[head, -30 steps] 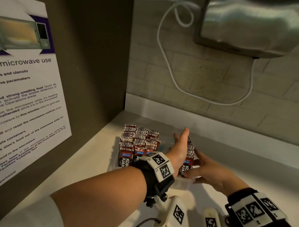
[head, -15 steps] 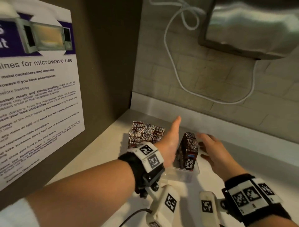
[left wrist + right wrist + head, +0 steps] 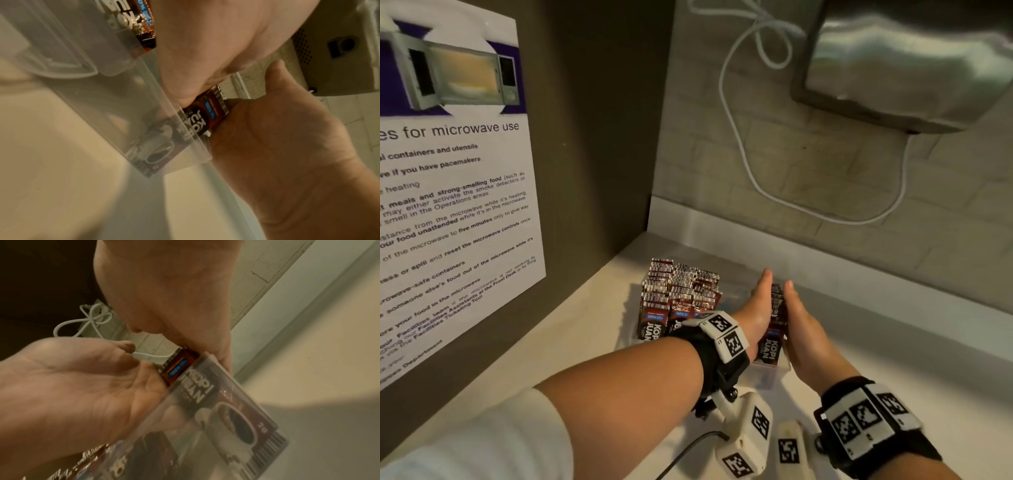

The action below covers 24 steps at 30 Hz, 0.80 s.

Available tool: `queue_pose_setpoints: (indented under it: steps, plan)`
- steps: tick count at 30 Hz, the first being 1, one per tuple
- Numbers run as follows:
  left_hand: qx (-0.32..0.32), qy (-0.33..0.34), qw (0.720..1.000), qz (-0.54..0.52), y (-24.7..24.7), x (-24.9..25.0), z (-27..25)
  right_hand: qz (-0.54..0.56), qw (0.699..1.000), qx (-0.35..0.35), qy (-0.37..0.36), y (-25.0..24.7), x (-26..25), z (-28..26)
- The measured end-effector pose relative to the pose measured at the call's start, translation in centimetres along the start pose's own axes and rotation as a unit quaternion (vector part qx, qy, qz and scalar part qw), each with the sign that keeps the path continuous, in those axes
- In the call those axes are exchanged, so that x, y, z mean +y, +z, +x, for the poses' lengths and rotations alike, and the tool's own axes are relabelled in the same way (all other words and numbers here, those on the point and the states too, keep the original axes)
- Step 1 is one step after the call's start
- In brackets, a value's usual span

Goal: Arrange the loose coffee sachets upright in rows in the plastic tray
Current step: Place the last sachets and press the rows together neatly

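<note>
A clear plastic tray (image 3: 770,371) stands on the white counter near the corner. Its left part holds upright rows of brown coffee sachets (image 3: 678,301). Another upright row of sachets (image 3: 774,322) stands in the tray's right part, pressed between my two flat palms. My left hand (image 3: 755,308) lies against the row's left side and my right hand (image 3: 799,318) against its right, fingers straight and pointing at the wall. The wrist views show the front sachet (image 3: 207,113) (image 3: 179,368) squeezed between both hands behind the tray wall (image 3: 123,97) (image 3: 226,418).
A brown side wall with a microwave poster (image 3: 448,205) closes the left. The tiled back wall (image 3: 825,171) carries a looping white cable (image 3: 736,137) and a steel appliance (image 3: 911,61) at the upper right. The white counter (image 3: 893,342) extends to the right of the tray.
My right hand has moved left against the right row of sachets, and my left hand has closed in from the other side. The row now stands tight between both palms.
</note>
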<state>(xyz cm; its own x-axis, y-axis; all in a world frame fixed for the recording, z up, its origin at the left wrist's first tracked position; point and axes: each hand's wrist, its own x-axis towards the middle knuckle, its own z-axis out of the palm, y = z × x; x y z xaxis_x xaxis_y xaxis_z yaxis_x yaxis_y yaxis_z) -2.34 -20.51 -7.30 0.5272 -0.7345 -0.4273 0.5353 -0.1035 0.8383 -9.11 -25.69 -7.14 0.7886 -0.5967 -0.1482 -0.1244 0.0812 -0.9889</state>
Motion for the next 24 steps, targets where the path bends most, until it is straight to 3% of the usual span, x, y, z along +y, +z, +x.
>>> queue_pose_setpoints:
  steps: [7, 9, 11, 14, 16, 18, 21, 24]
  plan:
    - [0.018, -0.004, 0.999, 0.041, 0.0, -2.1, 5.8, -0.006, 1.0, 0.012, 0.008, -0.5, 0.0, 0.5]
    - [0.018, 0.006, 0.999, 0.048, 0.2, -0.4, 2.3, -0.034, 0.997, 0.068, -0.005, -0.8, -0.5, 0.4]
    - [0.02, 0.067, 0.994, 0.088, -0.1, 2.5, -3.5, -0.047, 0.986, 0.152, -0.051, -1.2, -1.6, 0.0]
    - [0.074, 0.241, 0.956, 0.152, -2.2, 5.7, -6.8, -0.011, 0.967, 0.213, -0.139, -1.3, -4.0, -1.0]
    - [0.119, 0.309, 0.925, 0.187, -4.6, 7.4, -8.2, -0.007, 0.965, 0.195, -0.175, -0.8, -5.5, -1.9]
    - [0.183, 0.324, 0.899, 0.231, -7.6, 8.3, -8.9, -0.026, 0.971, 0.155, -0.179, 0.3, -6.3, -2.3]
    - [0.226, 0.276, 0.879, 0.317, -11.5, 8.4, -9.9, -0.091, 0.985, 0.062, -0.133, 3.1, -6.2, -2.5]
    - [0.198, 0.212, 0.837, 0.463, -13.8, 7.3, -10.6, -0.197, 0.979, -0.018, -0.058, 5.6, -4.9, -2.0]
